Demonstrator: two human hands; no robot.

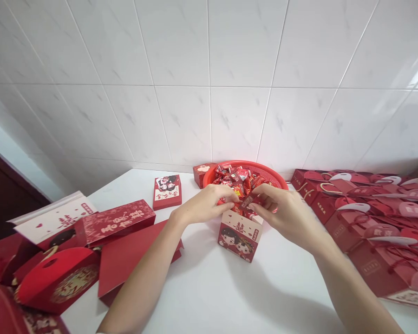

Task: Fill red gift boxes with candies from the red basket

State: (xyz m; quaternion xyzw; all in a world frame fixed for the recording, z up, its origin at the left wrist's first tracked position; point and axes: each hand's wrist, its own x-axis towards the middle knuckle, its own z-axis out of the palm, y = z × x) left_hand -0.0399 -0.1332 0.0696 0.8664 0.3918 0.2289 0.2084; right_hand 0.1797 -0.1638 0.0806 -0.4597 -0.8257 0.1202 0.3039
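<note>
In the head view, a small open gift box [239,234] stands on the white table, its front printed with a cartoon couple. Both hands meet just above its top. My right hand [280,204] is closed, thumb and fingers pinching a small dark-red wrapped candy [246,202]. From the other side, my left hand [218,200] closes its thumb and fingertips at the candy's left end. Behind the box, a red plastic basket [270,172] holds a pile of wrapped candies [235,175], partly hidden by my hands.
Rows of dark-red handled gift boxes [337,222] fill the right side. At left lie a plain red box [132,257], a patterned red box [118,220] and a bright red handled box [61,278]. A flat printed box [167,191] lies near the tiled wall [181,125].
</note>
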